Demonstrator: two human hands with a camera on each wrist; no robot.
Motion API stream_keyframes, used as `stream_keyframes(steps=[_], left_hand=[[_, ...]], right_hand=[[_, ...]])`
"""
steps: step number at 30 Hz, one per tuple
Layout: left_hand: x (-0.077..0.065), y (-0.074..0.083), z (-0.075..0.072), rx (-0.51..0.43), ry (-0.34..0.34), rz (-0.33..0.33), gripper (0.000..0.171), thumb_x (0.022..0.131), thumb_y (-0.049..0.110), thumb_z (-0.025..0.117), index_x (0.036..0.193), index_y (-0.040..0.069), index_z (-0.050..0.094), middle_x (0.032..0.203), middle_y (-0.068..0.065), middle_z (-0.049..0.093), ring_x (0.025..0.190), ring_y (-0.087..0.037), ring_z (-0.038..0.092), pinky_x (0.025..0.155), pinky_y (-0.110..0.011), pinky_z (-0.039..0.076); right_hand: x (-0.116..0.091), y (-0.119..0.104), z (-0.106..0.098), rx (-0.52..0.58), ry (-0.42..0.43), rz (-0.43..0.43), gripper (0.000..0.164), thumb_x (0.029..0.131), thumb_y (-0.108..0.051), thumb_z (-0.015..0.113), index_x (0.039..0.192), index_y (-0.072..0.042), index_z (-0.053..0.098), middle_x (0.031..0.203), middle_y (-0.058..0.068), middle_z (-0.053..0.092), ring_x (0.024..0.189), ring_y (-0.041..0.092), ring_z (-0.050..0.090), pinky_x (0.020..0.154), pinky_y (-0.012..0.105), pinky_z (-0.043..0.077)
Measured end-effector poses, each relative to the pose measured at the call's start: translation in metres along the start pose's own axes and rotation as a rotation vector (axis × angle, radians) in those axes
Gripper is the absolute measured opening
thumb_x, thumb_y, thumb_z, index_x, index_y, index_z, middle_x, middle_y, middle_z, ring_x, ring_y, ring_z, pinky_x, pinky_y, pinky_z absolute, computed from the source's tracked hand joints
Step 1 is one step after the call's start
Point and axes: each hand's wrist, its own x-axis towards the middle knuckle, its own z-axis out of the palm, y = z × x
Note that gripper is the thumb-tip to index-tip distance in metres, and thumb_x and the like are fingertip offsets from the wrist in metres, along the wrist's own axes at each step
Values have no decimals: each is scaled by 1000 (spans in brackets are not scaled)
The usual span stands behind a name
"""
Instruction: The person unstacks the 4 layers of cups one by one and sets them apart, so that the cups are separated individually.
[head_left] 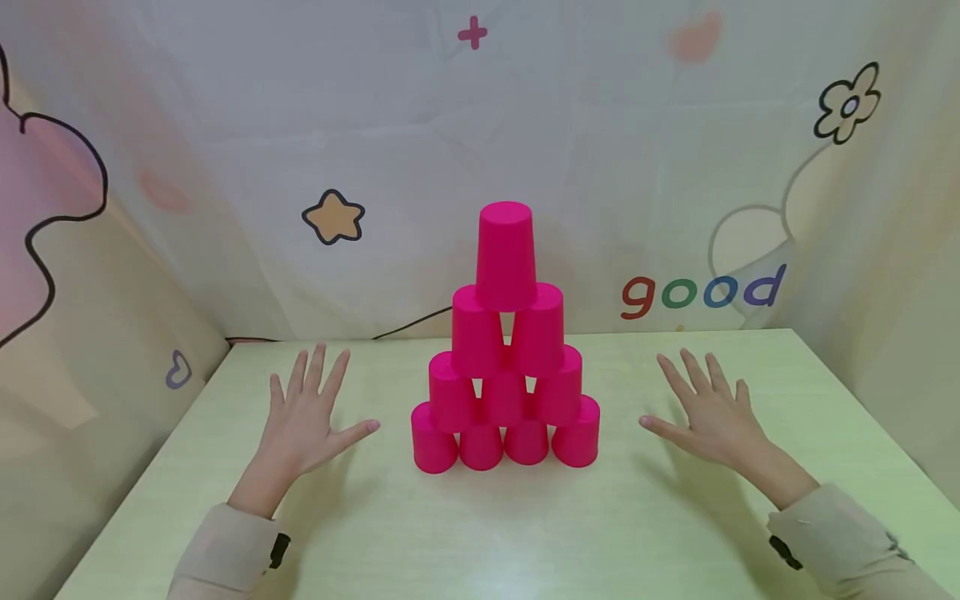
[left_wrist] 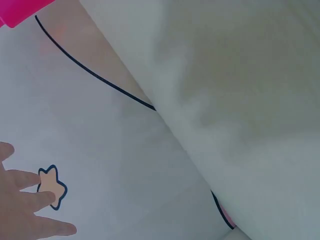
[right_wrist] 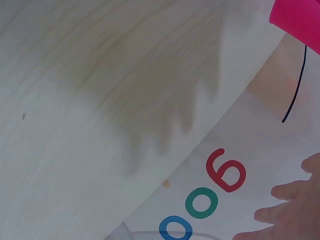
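Several bright pink cups stand upside down in a pyramid in the middle of the table, with a single top cup (head_left: 506,258) over a pair. Below that pair come a row of three and the bottom row, where a left end cup (head_left: 435,442) and a right end cup (head_left: 576,435) show. My left hand (head_left: 306,421) is spread to the left of the pyramid, apart from it, holding nothing. On the other side my right hand (head_left: 708,417) is spread too, its thumb pointing toward the cups. Each wrist view catches only a corner of pink cup (left_wrist: 22,10) (right_wrist: 300,22).
A pale wooden table (head_left: 510,533) carries the cups. Behind it hangs a light curtain (head_left: 405,167) printed with a star, a flower and the word "good". The hands cast shadows on the tabletop.
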Motion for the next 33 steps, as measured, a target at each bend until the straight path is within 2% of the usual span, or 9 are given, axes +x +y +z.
stream_keyframes(steps=[7, 12, 15, 19, 22, 27, 33], left_hand=[[3, 5, -8, -17, 76, 47, 94, 76, 61, 57, 145, 11, 19, 148, -20, 11, 134, -41, 9, 98, -68, 8], [9, 13, -18, -42, 155, 110, 89, 79, 57, 56, 145, 10, 19, 147, -20, 17, 133, -40, 14, 99, -66, 14], [14, 20, -24, -74, 211, 160, 87, 82, 64, 44, 145, 10, 18, 146, -20, 21, 132, -39, 17, 99, -64, 16], [21, 31, -30, -124, 315, 255, 89, 85, 70, 25, 143, 3, 23, 141, -22, 29, 129, -39, 25, 100, -58, 22], [27, 40, -34, -158, 375, 307, 87, 87, 67, 23, 140, -2, 28, 138, -23, 34, 126, -37, 31, 100, -54, 27], [35, 53, -40, -201, 404, 330, 85, 88, 65, 25, 139, -3, 29, 137, -21, 36, 125, -35, 34, 99, -51, 30], [46, 70, -51, -292, 434, 349, 80, 89, 62, 29, 139, 0, 30, 137, -18, 38, 123, -33, 38, 98, -51, 33]], right_hand=[[0, -5, -5, 11, 23, -39, 93, 79, -60, 55, 146, -13, 12, 146, 27, 12, 130, 51, 4, 90, 75, 8], [0, -13, -10, 59, 27, -96, 92, 75, -57, 62, 143, -9, 25, 142, 28, 23, 126, 52, 18, 90, 72, 21], [1, -18, -10, 119, 28, -125, 88, 73, -53, 66, 139, -5, 33, 139, 28, 29, 123, 50, 26, 88, 68, 29], [4, -22, -6, 222, 22, -138, 81, 74, -47, 70, 134, -2, 41, 135, 28, 36, 120, 47, 33, 87, 66, 33], [5, -25, -2, 278, 19, -147, 74, 74, -41, 72, 130, -1, 46, 131, 27, 41, 119, 46, 37, 88, 64, 34], [9, -30, 4, 343, 17, -157, 69, 73, -35, 75, 127, 0, 50, 127, 23, 49, 117, 43, 42, 89, 61, 36], [15, -35, 11, 418, -20, -141, 68, 73, -33, 75, 127, 0, 49, 126, 21, 51, 116, 41, 45, 88, 58, 39]])
